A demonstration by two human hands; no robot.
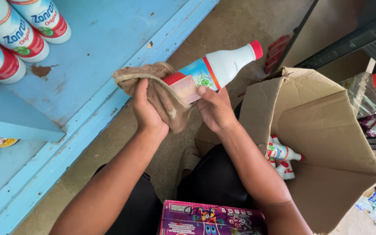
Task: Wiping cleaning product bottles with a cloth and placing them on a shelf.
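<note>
While the right hand (pixel 214 109) grips the bottle (pixel 216 69) left of the box (pixel 323 130), cloth wipes it.
Left hand (pixel 146 109), closed on the cloth (pixel 157 91), should probably rub firmly as the bottle is turned.

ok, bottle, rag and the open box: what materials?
Bottle: looks like opaque white plastic, smooth, slightly glossy, red cap. Rag: brown cloth, fuzzy, limp folds, probably terry. Box: brown cardboard, matte, creased flaps.
</note>
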